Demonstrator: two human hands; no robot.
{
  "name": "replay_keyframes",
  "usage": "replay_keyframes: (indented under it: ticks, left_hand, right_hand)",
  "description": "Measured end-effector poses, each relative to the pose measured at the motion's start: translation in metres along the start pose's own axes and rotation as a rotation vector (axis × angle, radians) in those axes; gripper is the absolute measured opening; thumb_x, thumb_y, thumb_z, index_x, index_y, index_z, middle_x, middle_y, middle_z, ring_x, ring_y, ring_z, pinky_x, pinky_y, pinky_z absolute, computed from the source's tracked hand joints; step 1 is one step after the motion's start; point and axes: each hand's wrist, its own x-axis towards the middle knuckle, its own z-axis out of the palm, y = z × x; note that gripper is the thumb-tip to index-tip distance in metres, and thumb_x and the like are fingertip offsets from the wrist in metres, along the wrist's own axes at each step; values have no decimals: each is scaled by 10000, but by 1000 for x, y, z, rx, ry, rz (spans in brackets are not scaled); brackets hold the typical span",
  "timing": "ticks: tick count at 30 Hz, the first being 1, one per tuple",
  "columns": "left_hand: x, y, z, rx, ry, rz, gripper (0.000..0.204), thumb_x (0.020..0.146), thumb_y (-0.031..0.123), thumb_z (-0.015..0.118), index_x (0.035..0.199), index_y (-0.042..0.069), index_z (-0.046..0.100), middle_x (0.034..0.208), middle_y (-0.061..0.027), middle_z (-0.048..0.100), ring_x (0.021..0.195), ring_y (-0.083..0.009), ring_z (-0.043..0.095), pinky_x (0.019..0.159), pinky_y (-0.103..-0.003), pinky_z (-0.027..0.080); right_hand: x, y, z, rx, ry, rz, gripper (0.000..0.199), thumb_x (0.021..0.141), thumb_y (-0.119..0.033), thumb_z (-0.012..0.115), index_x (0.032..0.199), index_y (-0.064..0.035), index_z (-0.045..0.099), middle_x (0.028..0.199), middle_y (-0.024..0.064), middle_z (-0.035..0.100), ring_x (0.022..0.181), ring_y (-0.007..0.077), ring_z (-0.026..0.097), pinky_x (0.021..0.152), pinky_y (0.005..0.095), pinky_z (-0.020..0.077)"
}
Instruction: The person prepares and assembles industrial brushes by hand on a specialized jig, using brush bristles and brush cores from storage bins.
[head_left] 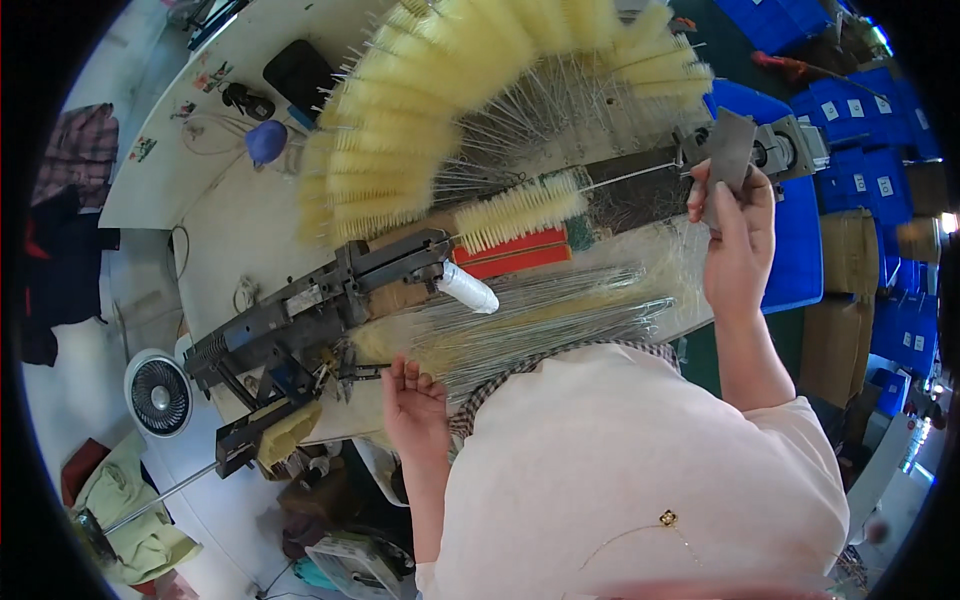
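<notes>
My right hand point(738, 225) grips a flat grey metal plate point(733, 150), thumb on its face, over the right end of a bench machine. Below on the left, my left hand point(415, 405) has its fingers curled at the end of a short black lever point(368, 371); the lever's tip is hidden by them. Between the hands, a pale yellow bristle brush point(520, 212) with a twisted wire stem point(630, 177) stretches from the machine's dark left head point(400, 258) to its right end. A white-wrapped handle point(468, 288) sticks out under that head.
A fan of yellow brushes point(430, 90) with wire stems covers the back of the table. Bundles of thin wires point(540, 320) lie close to my body. A red block point(510, 254) sits under the brush. Blue bins point(795, 250) stand right, a round fan point(160, 394) left.
</notes>
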Motion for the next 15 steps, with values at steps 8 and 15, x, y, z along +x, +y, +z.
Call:
replay_keyframes:
  ticks: [8,15]
  left_hand:
    - [4,-4,-4,-98,-12,-108,274,898,323,492,1016,88,569,909,-10,597,721,-122,499,632,-269,365]
    - [11,-25,18,28,-200,-161,304,903,324,481,1072,80,547,918,-21,584,775,-128,495,654,-270,367]
  right_hand:
    - [-54,44,36,-485,-803,224,281,863,-179,558,1099,-28,539,919,155,598,819,276,599,711,349,474]
    - [-87,96,105,-358,-882,365,425,905,-362,446,1171,-33,491,1054,192,579,946,351,565,794,392,452]
